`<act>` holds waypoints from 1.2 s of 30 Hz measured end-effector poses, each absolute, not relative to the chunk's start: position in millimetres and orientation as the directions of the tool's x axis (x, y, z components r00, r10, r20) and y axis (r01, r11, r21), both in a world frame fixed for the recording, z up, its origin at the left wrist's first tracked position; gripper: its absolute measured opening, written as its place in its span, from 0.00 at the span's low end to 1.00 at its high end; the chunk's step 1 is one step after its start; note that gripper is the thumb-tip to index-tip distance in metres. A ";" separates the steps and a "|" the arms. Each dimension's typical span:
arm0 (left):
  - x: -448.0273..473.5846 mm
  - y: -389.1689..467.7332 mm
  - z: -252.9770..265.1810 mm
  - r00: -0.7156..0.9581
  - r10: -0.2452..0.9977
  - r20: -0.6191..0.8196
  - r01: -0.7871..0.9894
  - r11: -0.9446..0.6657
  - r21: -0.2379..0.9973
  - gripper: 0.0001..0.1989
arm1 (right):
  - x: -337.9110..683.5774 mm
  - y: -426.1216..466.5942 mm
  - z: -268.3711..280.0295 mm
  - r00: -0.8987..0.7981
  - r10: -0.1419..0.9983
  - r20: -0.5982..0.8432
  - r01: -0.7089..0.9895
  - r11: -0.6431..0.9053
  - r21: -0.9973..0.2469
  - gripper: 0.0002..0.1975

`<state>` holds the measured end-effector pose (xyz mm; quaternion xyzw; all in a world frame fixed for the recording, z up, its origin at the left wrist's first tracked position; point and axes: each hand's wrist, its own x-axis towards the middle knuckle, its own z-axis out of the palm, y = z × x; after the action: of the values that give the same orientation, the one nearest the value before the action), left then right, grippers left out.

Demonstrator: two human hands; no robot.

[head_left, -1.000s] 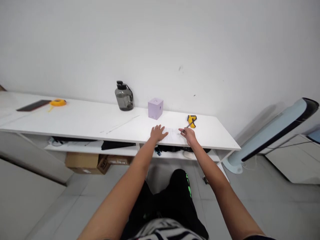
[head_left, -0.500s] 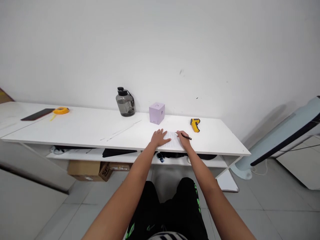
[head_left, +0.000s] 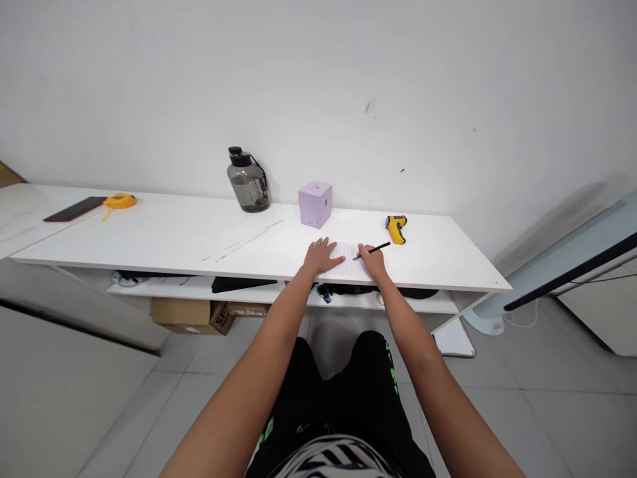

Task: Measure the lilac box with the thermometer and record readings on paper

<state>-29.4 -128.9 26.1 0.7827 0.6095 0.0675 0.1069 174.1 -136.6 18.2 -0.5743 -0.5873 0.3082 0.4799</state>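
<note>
A sheet of paper (head_left: 347, 252) with faint lines of writing lies near the front edge of the white table (head_left: 169, 232). My left hand (head_left: 321, 256) rests flat on the paper's left side, fingers spread. In my right hand (head_left: 372, 260) is a black pen (head_left: 379, 247), pinched between the fingers, its tip down at the paper and its back end pointing up to the right. Just behind the paper stands a lilac box (head_left: 315, 204). A yellow and black infrared thermometer (head_left: 397, 230) lies to the right of the box, beyond my right hand.
A grey water jug (head_left: 249, 182) stands against the wall, left of the box. Further left lie an orange tape measure (head_left: 120, 201) and a dark flat slab (head_left: 74, 209). Under the tabletop, a shelf (head_left: 293, 302) holds dark items, with cardboard boxes (head_left: 192, 315) below.
The pen has swung in my right hand: its back end now points up to the right instead of down. My left hand stays on the paper. The whole view has shifted slightly.
</note>
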 end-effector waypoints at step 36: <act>-26.6 -132.5 29.7 0.228 0.973 -0.042 0.952 -0.214 0.217 0.45 | 174.2 -135.6 20.3 0.148 0.970 0.192 0.362 0.127 -0.923 0.18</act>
<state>-26.6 -132.5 29.7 0.7775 0.6190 0.0514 0.0984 174.2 -135.6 20.3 -0.5817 -0.5727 0.3132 0.4853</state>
